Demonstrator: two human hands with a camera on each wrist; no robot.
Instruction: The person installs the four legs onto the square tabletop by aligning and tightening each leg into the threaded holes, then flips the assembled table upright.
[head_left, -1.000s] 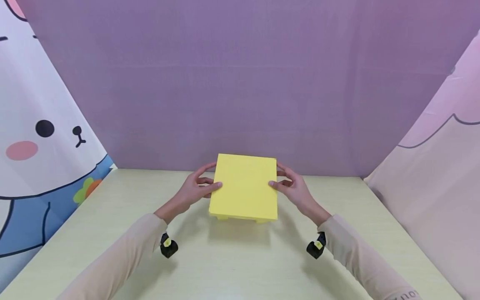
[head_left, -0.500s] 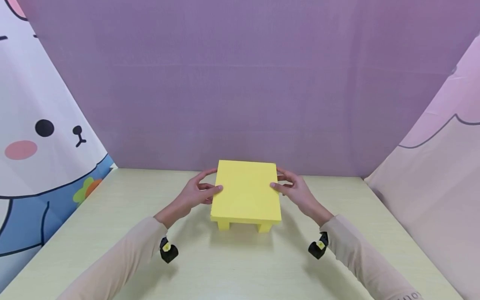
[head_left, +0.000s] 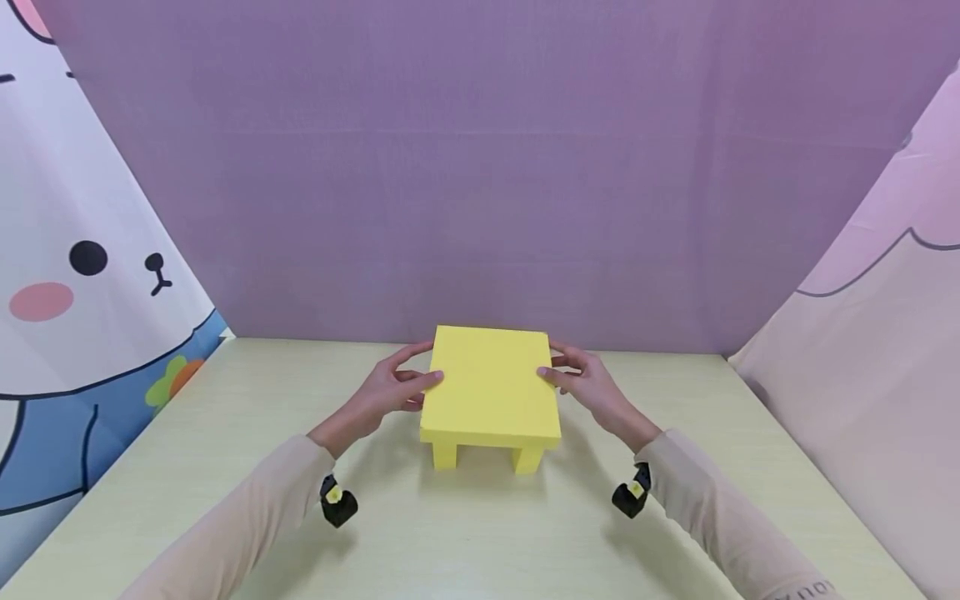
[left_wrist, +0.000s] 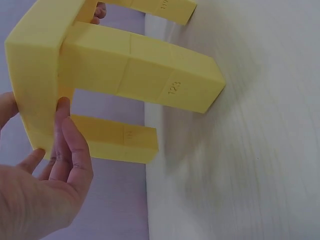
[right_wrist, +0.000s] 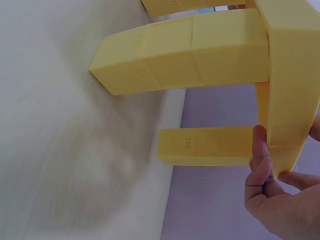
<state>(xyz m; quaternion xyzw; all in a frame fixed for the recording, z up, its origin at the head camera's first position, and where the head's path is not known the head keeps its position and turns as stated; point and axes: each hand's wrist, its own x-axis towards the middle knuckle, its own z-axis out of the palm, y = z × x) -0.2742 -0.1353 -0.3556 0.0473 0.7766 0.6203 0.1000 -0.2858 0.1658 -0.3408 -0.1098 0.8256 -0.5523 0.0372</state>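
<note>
A small yellow stool [head_left: 491,383] with a square flat top is in the middle of the head view, upright, legs down. My left hand [head_left: 390,386] grips its left edge, thumb on top, with fingers under the edge in the left wrist view. My right hand [head_left: 588,383] holds the right edge the same way. In the left wrist view a stool leg [left_wrist: 145,70] bears seams and the number 123. Another leg [right_wrist: 205,145] in the right wrist view is marked 126. The leg ends are at or very near the tabletop; I cannot tell if all touch.
The pale wood-grain table [head_left: 480,542] extends around the stool. A purple cloth backdrop [head_left: 480,167] rises just behind it. Cartoon-printed cloth [head_left: 112,333] hangs at the left, and a pink and cream cloth [head_left: 877,375] at the right.
The stool has come down and its top has tilted from facing me to flatter, so the front legs now show below it. Both hands have kept their grip and lowered slightly with it.
</note>
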